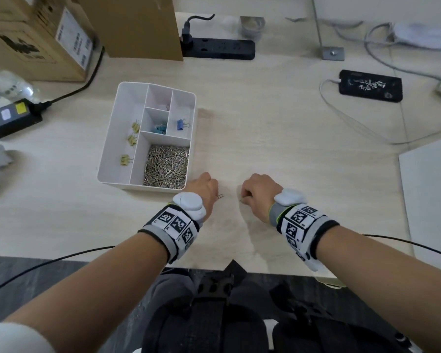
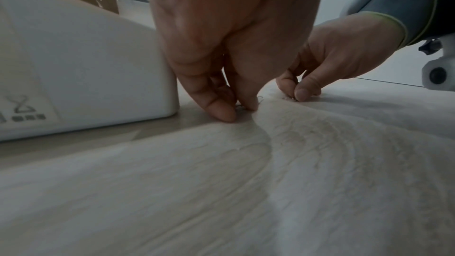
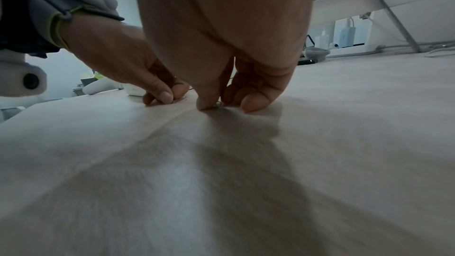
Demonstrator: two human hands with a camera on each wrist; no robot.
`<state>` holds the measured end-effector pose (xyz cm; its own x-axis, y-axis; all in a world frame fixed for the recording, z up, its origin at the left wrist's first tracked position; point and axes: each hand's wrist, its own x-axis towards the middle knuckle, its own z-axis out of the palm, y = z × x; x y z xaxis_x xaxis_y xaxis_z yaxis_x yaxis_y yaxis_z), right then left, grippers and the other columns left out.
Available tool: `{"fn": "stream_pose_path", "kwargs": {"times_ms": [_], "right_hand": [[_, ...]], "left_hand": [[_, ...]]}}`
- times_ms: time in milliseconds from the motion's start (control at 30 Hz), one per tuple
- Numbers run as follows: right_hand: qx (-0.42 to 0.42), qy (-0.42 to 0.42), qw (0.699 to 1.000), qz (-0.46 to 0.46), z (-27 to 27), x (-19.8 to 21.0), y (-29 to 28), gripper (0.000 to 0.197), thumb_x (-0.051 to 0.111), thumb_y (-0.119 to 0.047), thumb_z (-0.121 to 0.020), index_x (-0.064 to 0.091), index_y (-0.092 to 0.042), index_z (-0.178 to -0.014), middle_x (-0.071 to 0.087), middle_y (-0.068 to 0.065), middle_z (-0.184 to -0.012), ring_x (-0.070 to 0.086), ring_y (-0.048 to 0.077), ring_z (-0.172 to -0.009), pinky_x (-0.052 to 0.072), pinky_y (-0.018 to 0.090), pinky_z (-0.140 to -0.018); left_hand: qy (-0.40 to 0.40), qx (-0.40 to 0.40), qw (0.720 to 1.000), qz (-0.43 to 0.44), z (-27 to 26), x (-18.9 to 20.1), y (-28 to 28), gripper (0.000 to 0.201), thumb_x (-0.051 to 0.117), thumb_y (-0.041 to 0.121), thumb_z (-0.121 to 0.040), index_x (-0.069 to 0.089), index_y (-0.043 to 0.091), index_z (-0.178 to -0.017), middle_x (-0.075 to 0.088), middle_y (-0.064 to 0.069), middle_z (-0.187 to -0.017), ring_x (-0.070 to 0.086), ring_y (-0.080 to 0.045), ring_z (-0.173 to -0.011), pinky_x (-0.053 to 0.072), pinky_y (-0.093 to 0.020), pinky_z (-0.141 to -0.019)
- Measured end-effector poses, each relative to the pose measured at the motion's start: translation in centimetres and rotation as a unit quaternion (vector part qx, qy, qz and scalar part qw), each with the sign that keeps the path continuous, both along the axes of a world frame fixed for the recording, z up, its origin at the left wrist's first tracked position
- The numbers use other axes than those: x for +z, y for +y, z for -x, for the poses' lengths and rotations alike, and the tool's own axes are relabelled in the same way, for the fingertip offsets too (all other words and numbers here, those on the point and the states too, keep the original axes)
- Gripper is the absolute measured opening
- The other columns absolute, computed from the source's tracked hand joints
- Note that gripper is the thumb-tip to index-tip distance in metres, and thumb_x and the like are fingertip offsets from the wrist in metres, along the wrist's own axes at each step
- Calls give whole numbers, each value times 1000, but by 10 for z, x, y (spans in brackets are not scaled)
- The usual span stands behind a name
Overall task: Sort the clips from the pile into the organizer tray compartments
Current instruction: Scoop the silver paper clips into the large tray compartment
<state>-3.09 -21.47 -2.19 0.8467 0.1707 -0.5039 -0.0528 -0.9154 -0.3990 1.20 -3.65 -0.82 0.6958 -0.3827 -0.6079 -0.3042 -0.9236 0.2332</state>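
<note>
Fingers of the left hand (image 1: 201, 188) and right hand (image 1: 259, 191) each pinch a paper clip (image 1: 221, 196) flat on the worktop (image 1: 278, 138) (last strays, seemingly), needing a lift into the organizer tray (image 1: 105, 159) just beyond.

Matt pale wood-grain table (image 1: 278, 128), smooth white plastic organizer tray (image 1: 127, 98), shiny metal paper clips (image 1: 167, 165).

The organizer tray (image 1: 148, 186) walls off the left hand (image 1: 201, 189); bare surface (image 1: 278, 138) lies ahead and right, toward a phone (image 1: 371, 85).
</note>
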Motion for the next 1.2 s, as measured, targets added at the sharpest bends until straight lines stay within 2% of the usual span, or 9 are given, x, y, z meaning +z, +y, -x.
{"fn": "stream_pose_path", "kwargs": {"times_ms": [133, 233, 433, 633, 767, 867, 933, 1033, 1200], "right_hand": [[-16, -23, 999, -16, 8, -2, -2, 12, 49, -22, -92, 45, -25, -82, 47, -5, -91, 43, 18, -86, 31, 30, -66], [-72, -39, 995, -63, 5, 4, -2, 11, 51, -23, -92, 47, -24, -81, 54, -5, -87, 51, 20, -79, 39, 32, -67], [-172, -85, 971, -143, -24, 29, 13, 6, 56, -21, -90, 61, -24, -93, 63, -5, -89, 58, 18, -80, 47, 29, -74], [-175, -158, 954, -185, -75, 60, 41, 12, 57, -17, -90, 67, -22, -94, 66, -3, -97, 56, 13, -81, 42, 22, -76], [-136, -179, 957, -184, -87, 71, 70, 11, 58, -15, -88, 68, -20, -92, 64, -4, -95, 51, 11, -78, 35, 19, -72], [-105, -192, 956, -197, -89, 72, 90, 12, 60, -13, -87, 69, -17, -93, 65, 0, -98, 51, 11, -80, 39, 24, -74], [-75, -167, 965, -190, -94, 68, 102, 15, 60, -14, -87, 71, -18, -96, 67, 2, -103, 56, 15, -87, 44, 26, -82], [-23, -139, 982, -128, -98, 57, 112, 25, 60, -18, -88, 68, -20, -112, 62, 5, -117, 54, 24, -110, 38, 27, -93], [-66, -203, 973, -84, -109, 56, 102, 43, 60, -16, -88, 53, -18, -130, 47, 6, -136, 40, 26, -124, 28, 28, -102]], "left_hand": [[-26, -21, 999, 19, 9, 2, 3, 16, 54, 12, -91, 51, 12, -107, 50, -8, -112, 56, -29, -96, 48, -37, -80], [-23, 40, 992, 114, 11, 9, 8, 6, 53, 17, -92, 53, 14, -98, 59, -7, -101, 56, -27, -87, 42, -33, -73], [-141, 115, 941, 285, -4, 44, 26, 8, 65, 9, -81, 66, 13, -88, 63, 3, -78, 56, -15, -70, 46, -27, -67], [-213, 169, 933, 236, -38, 60, 65, 13, 64, 11, -82, 71, 14, -93, 69, 1, -81, 57, -12, -68, 46, -21, -67], [-228, 140, 943, 196, -37, 53, 87, 17, 64, 16, -84, 73, 18, -98, 72, -3, -93, 66, -22, -83, 48, -26, -74], [-260, 130, 930, 226, -36, 52, 99, 14, 68, 17, -82, 73, 13, -95, 71, -7, -91, 65, -25, -78, 47, -27, -70], [-296, 133, 915, 239, -39, 52, 114, 15, 69, 18, -81, 72, 12, -94, 70, -8, -90, 63, -28, -80, 49, -30, -72], [-344, 152, 897, 231, -42, 50, 139, 26, 67, 22, -79, 68, 12, -102, 64, -12, -102, 57, -34, -90, 45, -35, -77], [-331, 335, 858, 205, -40, 44, 178, 50, 71, 29, -77, 50, 9, -118, 49, -17, -119, 52, -36, -100, 43, -40, -84]]}}
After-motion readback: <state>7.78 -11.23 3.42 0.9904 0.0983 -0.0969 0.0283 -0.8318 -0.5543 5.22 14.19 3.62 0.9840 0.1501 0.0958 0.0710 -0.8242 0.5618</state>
